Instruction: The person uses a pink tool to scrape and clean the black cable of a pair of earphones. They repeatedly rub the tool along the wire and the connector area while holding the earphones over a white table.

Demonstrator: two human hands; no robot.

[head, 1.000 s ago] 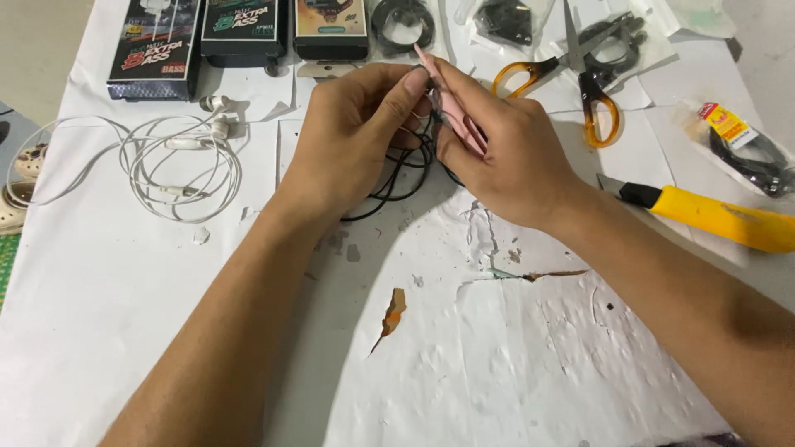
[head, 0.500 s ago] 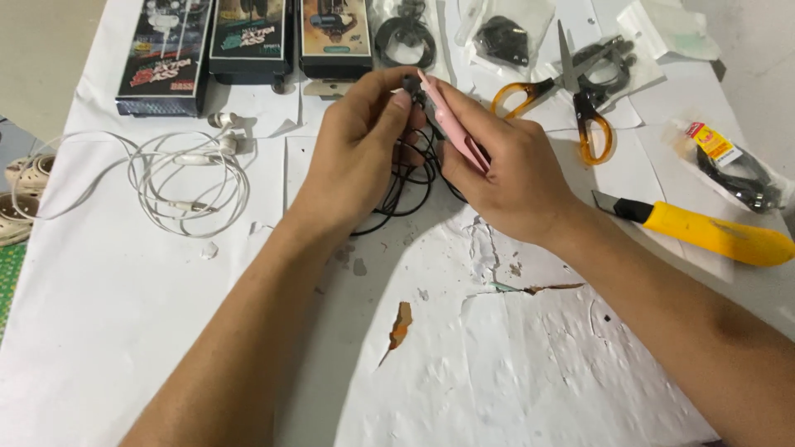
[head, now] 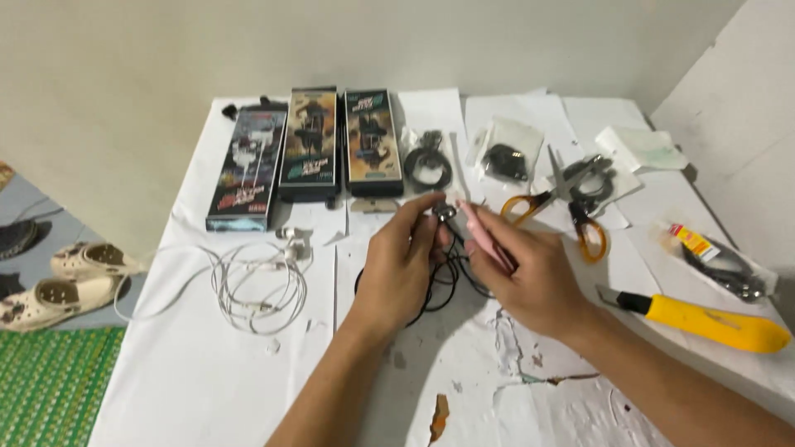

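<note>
My left hand (head: 403, 269) pinches a small dark earbud (head: 445, 213) between thumb and fingertips, above the middle of the white table (head: 207, 372). Its black cable (head: 445, 281) hangs in loops under both hands. My right hand (head: 530, 277) grips a slim pink tool (head: 484, 236) whose tip points up-left at the earbud. Both hands are close together, fingers nearly touching.
White earphones (head: 257, 285) lie coiled at the left. Three dark boxes (head: 308, 149) stand at the back, beside bagged black earphones (head: 428, 161). Orange-handled scissors (head: 571, 207) and a yellow utility knife (head: 704, 321) lie at the right. Sandals (head: 70, 277) sit on the floor, left.
The camera has tilted up, so the wall and the floor at the left now show. My hands keep the same grip on the earbud and the pink tool.
</note>
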